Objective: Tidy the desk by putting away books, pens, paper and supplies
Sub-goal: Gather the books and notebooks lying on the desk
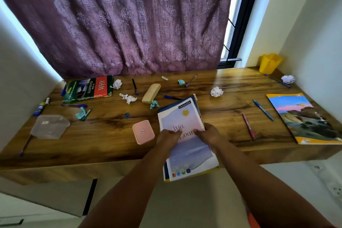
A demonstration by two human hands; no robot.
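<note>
- Far left of the tabletop [231, 87], nothing's been touched: clear box [49, 126], glue stick [39, 109], the WHY book [88, 89], loose pens and paper balls scattered about.
- Mid-left, the pink box [143, 132] sits just beside your left hand [167, 138]. Leave it for now.
- Centre, this is the step in hand, books first: you've got the notebooks [185, 135], a small stack with the pastel cover on top, half on the tabletop and half hanging over the near edge.
- Your left hand grips the stack's left edge, thumb over the cover, fingers curled under as far as I can tell.
- Your right hand [207, 133] clamps the right edge the same way, thumb on top. Both forearms reach straight in, the hands close together, thumbs nearly meeting.
- Next call, I'd say: square the stack, lift it clear and pick a home for it.
- Right, a red pen [249, 127] and blue pen [262, 109] wait, then the landscape book [303, 118]; the yellow cup [269, 63] in the corner looks like the pens' spot.
</note>
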